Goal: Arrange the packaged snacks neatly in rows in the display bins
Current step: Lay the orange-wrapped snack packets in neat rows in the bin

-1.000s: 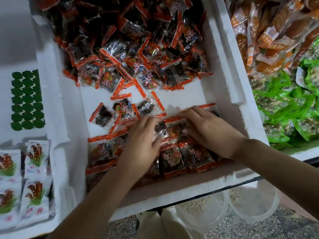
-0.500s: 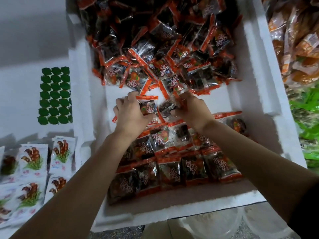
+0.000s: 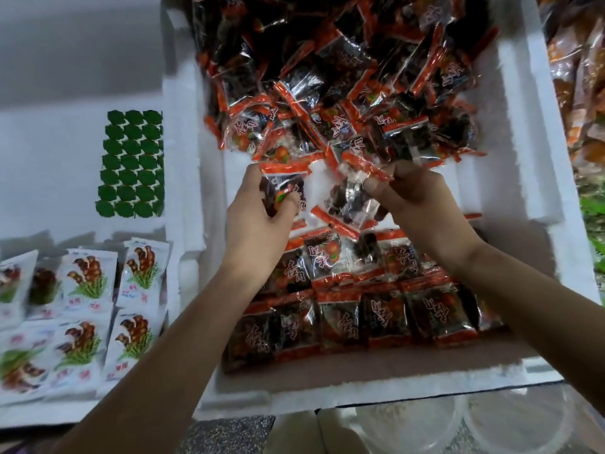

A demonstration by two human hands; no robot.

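A white foam bin [image 3: 510,178] holds red-and-clear snack packets. A loose heap of packets [image 3: 340,77] fills its far half. Near the front edge, rows of packets [image 3: 357,309] lie flat side by side. My left hand [image 3: 258,221] grips one packet [image 3: 281,188] above the bare bin floor. My right hand [image 3: 415,198] pinches another packet [image 3: 353,198] by its orange top seal, and it hangs tilted between my two hands.
White mushroom-print packets [image 3: 85,306] lie in rows in the bin at the left, beyond them a patch of green packets [image 3: 131,162]. Orange packets [image 3: 579,77] fill the bin at the right. Clear plastic tubs [image 3: 458,421] stand below the front edge.
Both hands left the front rows, reached to the heap's edge and each took a packet; they now hold the packets raised over the bare floor. The view has moved closer.
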